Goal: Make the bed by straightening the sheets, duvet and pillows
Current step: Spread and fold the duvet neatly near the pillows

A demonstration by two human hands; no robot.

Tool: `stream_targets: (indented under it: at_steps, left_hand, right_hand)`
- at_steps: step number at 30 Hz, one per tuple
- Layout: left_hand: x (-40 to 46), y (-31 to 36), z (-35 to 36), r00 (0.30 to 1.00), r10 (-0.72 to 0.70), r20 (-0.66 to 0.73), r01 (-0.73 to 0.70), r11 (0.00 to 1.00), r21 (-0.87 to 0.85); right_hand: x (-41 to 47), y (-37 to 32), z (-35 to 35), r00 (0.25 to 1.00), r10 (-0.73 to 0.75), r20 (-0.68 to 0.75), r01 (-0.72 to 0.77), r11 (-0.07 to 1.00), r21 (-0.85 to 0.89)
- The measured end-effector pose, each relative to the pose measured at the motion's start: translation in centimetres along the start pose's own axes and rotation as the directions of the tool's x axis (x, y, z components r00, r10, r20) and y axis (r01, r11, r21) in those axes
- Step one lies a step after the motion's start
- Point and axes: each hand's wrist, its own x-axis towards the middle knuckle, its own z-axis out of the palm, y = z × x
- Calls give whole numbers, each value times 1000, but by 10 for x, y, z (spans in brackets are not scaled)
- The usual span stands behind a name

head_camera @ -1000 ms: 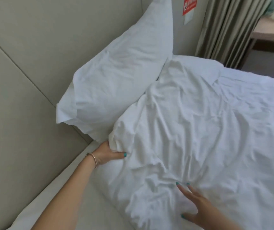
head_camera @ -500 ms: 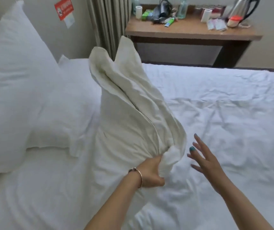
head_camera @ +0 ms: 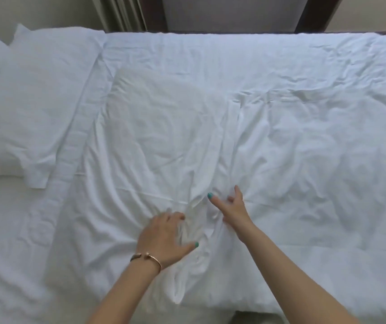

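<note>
The bed (head_camera: 280,59) fills the view, its white sheet (head_camera: 7,242) bare along the head end beside the pillow (head_camera: 35,94), which lies flat at the far-left corner of the bed. The duvet (head_camera: 304,160) covers the rest of the bed, rumpled all over, with one corner folded back on itself into a thick flap (head_camera: 159,127) just beside the pillow. Near the middle of the bed's near edge the cloth is bunched into a knot of creases. The left hand (head_camera: 164,239), a bracelet (head_camera: 146,257) at its wrist, lies spread on that bunch with the fingers lightly curled into the folds; whether it truly grips cloth I cannot tell. The right hand (head_camera: 232,209), just beyond it toward the bed's foot, has its forefinger out and the other fingers digging into the duvet, seemingly pinching a fold. The risk, as I judge it, is that pulling from this bunched middle drags the whole duvet askew, deepens the creases, or tugs the flap over the pillow instead of laying the top edge flat.
</note>
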Motion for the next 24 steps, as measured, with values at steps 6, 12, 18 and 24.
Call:
stream_targets:
  at_steps: [6,12,18,24]
  left_hand:
    - [-38,24,61,949,-278,146,231,933,277]
    - [-34,17,61,997,-65,36,72,963,-261]
    - [-35,94,83,997,-8,-83,-11,974,-225]
    - [1,101,82,997,31,69,-3,927,-375]
  right_hand:
    - [11,-37,46,987,-154,-44,150,986,-73]
    - [32,-64,42,974,-224,27,226,964,-139]
    - [53,-72,-24,912,-402,82,407,859,-309]
    - [80,-49,-59,962,-270,34,271,940,-206]
